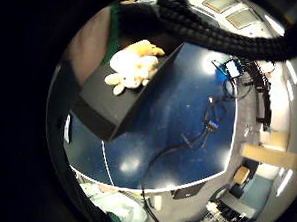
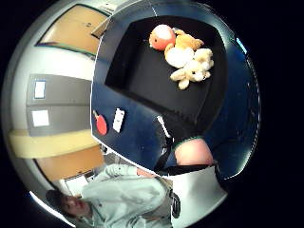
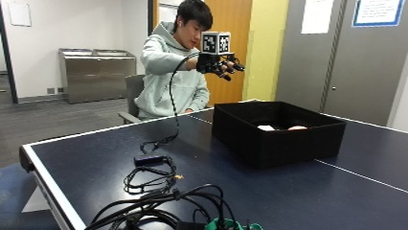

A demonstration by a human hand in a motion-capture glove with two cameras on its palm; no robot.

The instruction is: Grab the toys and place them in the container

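1. The table [image 3: 96, 158] is dark blue with a white edge line and a white centre line, and it fills the lower part of the outside view.
2. A person in a pale hooded top sits at the far side of the table, with the gloved arm raised at about chest height.
3. The container [image 3: 274, 139] is a black, open-topped box standing on the table in front of the person, near the white centre line.
4. The right hand [image 3: 221, 64] hangs in the air above and behind the container's far corner, touching nothing. Its fingers are spread and only slightly bent, and it holds nothing.
5. The toys lie together on the container's floor, toward one corner. The thumb side palm view shows a white plush toy [image 2: 192, 64] lying beside an orange and white ball [image 2: 162, 36], with a small orange-yellow plush [image 2: 186, 41] touching both.
6. In the outside view only the tops of a white toy and an orange one show over the container's rim.
7. Black cables [image 3: 153, 172] lie in loose coils on the table near its close end, well apart from the container.
8. A red paddle [image 2: 101, 124] and a small white card [image 2: 118, 119] lie on the table beside the container, seen only in the thumb side palm view.
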